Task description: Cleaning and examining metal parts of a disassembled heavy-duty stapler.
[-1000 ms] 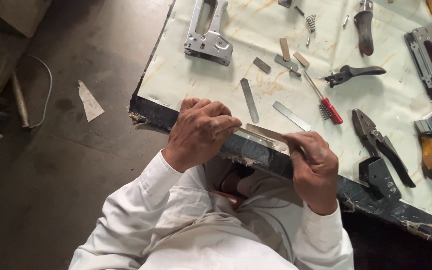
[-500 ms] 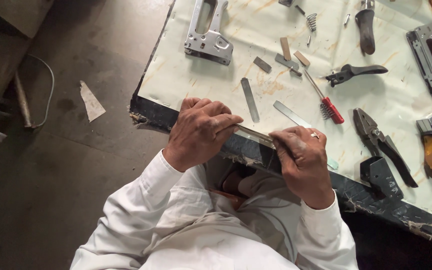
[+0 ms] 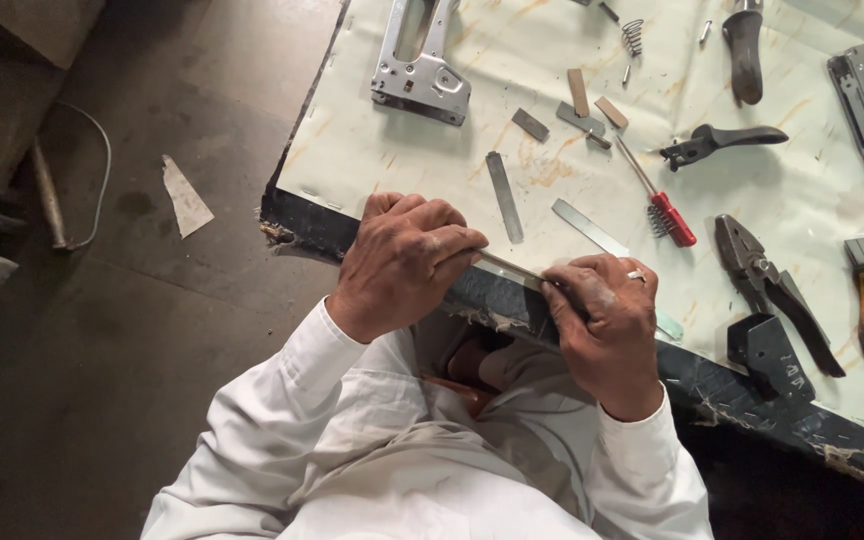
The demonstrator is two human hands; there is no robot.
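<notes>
Both hands, left (image 3: 404, 262) and right (image 3: 607, 322), clamped on one metal strip (image 3: 512, 270); two loose strips (image 3: 504, 196) nearby.

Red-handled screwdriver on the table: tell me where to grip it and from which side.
Take the red-handled screwdriver by its ribbed red handle, the thickest part, at the end nearer the table edge. Come from above, fingers closing across the handle: it lies flat and slanted, with its thin metal shaft running up-left toward small metal pieces. The black pliers lie apart to its right, leaving room.
</notes>
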